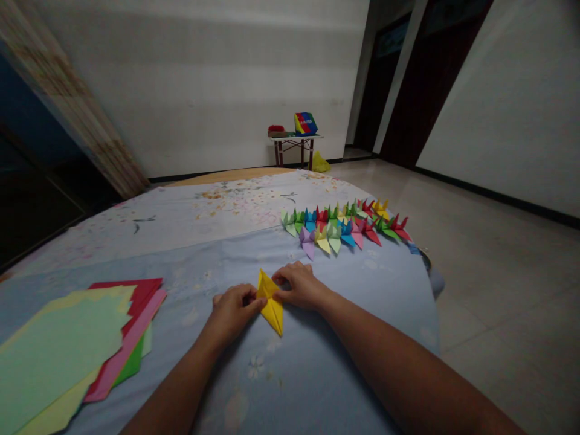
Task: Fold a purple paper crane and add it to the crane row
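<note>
A piece of folded yellow origami paper (272,314), diamond-shaped with pointed ends and creases, is held just over the blue cloth between my two hands. My left hand (235,308) pinches its left edge, thumb on the front near the middle. From the other side, my right hand (299,285) grips the right edge with thumb and fingers closed. Beyond them, folded paper cranes (334,237) in several colours stand in rows at the right. To the left lies a fanned stack of coloured paper sheets (67,338), pale green on top.
A floral tablecloth (181,241) covers the round table, whose wooden edge (226,176) shows at the back. Against the far wall stands a small table (296,139) bearing a colourful box (305,124). A yellow plastic bag (320,163) lies on the floor beside it.
</note>
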The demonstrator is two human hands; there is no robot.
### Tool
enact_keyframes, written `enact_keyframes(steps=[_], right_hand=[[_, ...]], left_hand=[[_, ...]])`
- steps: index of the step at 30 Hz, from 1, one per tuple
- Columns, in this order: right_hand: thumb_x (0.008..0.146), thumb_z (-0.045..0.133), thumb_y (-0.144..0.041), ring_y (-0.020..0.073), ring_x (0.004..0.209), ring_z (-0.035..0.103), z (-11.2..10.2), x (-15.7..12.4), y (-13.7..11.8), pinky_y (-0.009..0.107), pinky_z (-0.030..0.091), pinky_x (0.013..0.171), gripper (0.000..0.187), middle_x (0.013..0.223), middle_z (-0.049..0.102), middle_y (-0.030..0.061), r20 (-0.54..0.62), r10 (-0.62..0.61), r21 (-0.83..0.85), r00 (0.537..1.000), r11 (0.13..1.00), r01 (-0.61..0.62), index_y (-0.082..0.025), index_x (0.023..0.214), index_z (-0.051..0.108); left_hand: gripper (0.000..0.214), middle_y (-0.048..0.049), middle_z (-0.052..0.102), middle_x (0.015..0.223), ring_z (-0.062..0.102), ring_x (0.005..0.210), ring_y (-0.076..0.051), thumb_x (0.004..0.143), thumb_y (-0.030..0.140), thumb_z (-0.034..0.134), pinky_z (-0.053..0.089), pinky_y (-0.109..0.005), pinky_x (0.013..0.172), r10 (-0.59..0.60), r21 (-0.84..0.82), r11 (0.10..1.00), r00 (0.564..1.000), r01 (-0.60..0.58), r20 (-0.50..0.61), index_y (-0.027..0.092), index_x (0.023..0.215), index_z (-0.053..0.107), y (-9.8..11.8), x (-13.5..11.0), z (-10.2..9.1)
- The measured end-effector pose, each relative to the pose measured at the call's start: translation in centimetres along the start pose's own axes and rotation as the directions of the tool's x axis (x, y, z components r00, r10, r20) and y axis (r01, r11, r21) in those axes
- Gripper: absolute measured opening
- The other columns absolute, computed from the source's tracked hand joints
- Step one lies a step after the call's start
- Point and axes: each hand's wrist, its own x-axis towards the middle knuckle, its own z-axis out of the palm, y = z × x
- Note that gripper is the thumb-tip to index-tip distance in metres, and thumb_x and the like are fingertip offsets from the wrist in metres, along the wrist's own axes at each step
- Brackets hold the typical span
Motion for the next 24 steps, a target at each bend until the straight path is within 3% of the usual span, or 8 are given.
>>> enact_keyframes(steps=[8,12,17,20,24], right_hand=[[0.071,0.067,-0.031,0.0181,0.090,0.047,0.0,0.0,0.0,0.029,0.023,0.074,0.027,0.090,0.062,0.0002,-0.003,0.009,0.008,1.000,1.000,-0.009,-0.023,0.096,0.062],[0.071,0.067,-0.032,0.0182,0.090,0.046,0.0,0.0,0.1,0.030,0.023,0.075,0.028,0.090,0.062,0.0002,0.004,0.007,0.009,1.000,1.000,-0.007,-0.023,0.097,0.062],[0.072,0.067,-0.033,0.0180,0.089,0.046,0.0,0.0,0.2,0.029,0.023,0.073,0.027,0.089,0.062,0.0003,0.002,-0.005,-0.004,1.000,1.000,0.005,-0.023,0.097,0.063],[0.073,0.066,-0.035,0.0193,0.091,0.046,0.2,0.0,0.3,0.030,0.023,0.074,0.023,0.090,0.062,0.0013,-0.006,-0.022,-0.037,1.000,0.999,0.021,-0.025,0.094,0.064],[0.074,0.064,-0.035,0.0197,0.092,0.046,0.1,0.0,0.2,0.031,0.024,0.075,0.019,0.090,0.063,0.0022,-0.001,-0.037,-0.057,0.999,0.998,0.037,-0.024,0.090,0.065]], left_hand=[[0.022,0.0009,0.063,0.073,0.057,0.074,-0.020,0.074,0.043,0.055,0.034,-0.030,0.069,0.000,0.065,0.998,0.999,0.003,-0.040,0.021,0.075,0.058,-0.2,0.0,0.7],[0.027,0.0004,0.061,0.076,0.056,0.074,-0.020,0.074,0.044,0.058,0.036,-0.033,0.073,0.008,0.158,0.987,0.990,0.014,-0.138,0.021,0.085,0.052,0.0,-0.6,0.7],[0.022,-0.0037,0.058,0.080,0.053,0.082,-0.024,0.079,0.041,0.058,0.033,-0.039,0.077,0.215,0.464,0.881,0.952,-0.093,-0.217,0.019,0.079,0.054,0.7,-1.5,0.7],[0.016,-0.0046,0.058,0.084,0.051,0.085,-0.024,0.085,0.033,0.052,0.032,-0.039,0.078,0.335,0.568,0.801,0.927,-0.187,-0.167,0.020,0.079,0.059,1.4,-2.0,0.8],[0.023,-0.0053,0.060,0.085,0.051,0.083,-0.022,0.090,0.026,0.042,0.033,-0.038,0.079,0.394,0.624,0.736,0.915,-0.262,-0.081,0.021,0.081,0.063,2.4,-2.8,1.2]])
